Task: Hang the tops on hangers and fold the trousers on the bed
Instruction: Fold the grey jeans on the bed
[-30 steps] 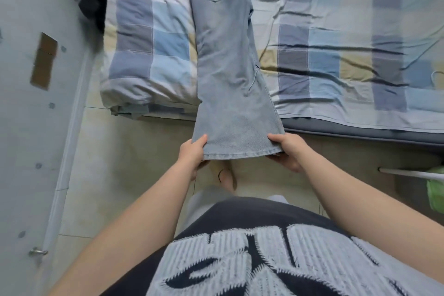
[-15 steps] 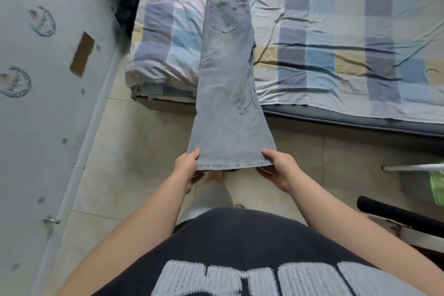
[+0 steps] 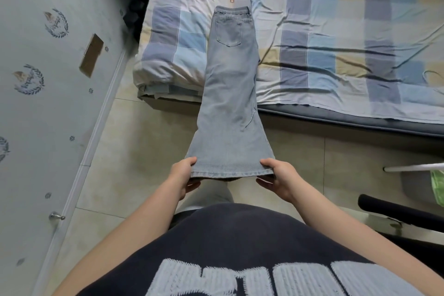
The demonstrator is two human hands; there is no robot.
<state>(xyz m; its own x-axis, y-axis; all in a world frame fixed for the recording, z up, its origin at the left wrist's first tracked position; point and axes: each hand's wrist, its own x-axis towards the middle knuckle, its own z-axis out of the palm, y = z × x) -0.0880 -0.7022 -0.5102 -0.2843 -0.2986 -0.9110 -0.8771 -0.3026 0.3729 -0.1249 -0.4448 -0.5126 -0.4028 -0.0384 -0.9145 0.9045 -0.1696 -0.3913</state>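
Observation:
Light blue flared jeans (image 3: 230, 94), folded lengthwise leg on leg, stretch from the bed out over the floor. The waistband and a back pocket lie on the checked bedsheet (image 3: 336, 31). The hem end hangs in the air off the bed's edge. My left hand (image 3: 185, 175) grips the hem's left corner, thumb on top. At the right corner, my right hand (image 3: 276, 178) holds the hem the same way. No tops or hangers are in view.
A grey patterned wall or door (image 3: 48, 103) runs along the left, with a small metal stopper (image 3: 56, 216) low down. Beige floor tiles (image 3: 144, 151) lie between me and the bed. A black chair part (image 3: 396, 209) and a white rod (image 3: 413, 167) sit at right.
The jeans have slid toward me off the bed, so the waistband now shows on the sheet. Both hands, still on the hem, have drawn back from the bed's edge.

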